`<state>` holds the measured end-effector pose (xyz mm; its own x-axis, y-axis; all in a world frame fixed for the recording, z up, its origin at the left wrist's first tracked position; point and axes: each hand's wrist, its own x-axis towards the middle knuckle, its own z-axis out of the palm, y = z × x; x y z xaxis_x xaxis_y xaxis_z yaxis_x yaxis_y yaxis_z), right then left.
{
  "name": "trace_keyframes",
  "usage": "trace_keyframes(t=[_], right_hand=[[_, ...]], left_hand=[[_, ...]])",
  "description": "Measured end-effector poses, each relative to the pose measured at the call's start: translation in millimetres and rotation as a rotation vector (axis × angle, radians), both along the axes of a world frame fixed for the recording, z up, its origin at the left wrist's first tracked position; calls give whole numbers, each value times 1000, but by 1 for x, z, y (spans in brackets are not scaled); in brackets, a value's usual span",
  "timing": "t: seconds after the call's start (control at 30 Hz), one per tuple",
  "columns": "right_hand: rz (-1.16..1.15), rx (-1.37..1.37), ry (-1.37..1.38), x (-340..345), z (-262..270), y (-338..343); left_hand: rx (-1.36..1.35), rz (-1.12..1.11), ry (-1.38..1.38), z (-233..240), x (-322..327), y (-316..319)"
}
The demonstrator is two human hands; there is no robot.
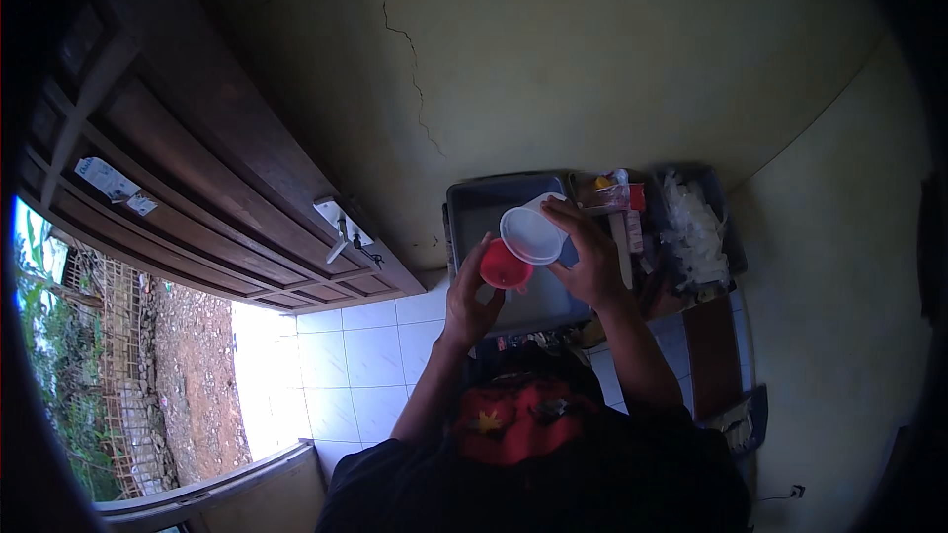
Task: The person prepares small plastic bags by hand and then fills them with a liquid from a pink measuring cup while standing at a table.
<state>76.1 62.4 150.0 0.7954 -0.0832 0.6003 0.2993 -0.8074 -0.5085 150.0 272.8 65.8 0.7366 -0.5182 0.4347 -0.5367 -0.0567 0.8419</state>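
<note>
My left hand [472, 303] grips a small red plastic funnel [506, 264], its wide mouth facing up and a small tab on its rim. My right hand [592, 255] holds a translucent white plastic container [532, 235] by its side, tilted with its round end towards the funnel. The container's rim is close to the funnel's edge; whether they touch I cannot tell. Both are above a grey plastic tub [474, 200], whose floor is partly hidden by my hands. What the container holds is too dim to make out.
Right of the tub is a tray [592, 196] of small packaged items. Beyond it stands a dark bin [733, 252] filled with clear plastic pieces [692, 237]. A wooden door [244, 200] stands ajar on the left, above white floor tiles [370, 355]. A cracked wall [555, 74] rises behind.
</note>
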Motion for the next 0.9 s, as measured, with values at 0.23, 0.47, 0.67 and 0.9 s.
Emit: trace_keyframes(t=[0.23,0.47,0.67,0.9], right_hand=[[41,-39,-45,-2,14,6],[97,-87,-78,3,22,9],[149,-104,-103,7,22,12],[173,-127,-108,12,23,17]], left_hand=[[-19,-7,-69,8,1,1],[-57,-20,-38,12,2,2],[-34,6,-61,16,4,7],[-44,39,-67,11,6,10]])
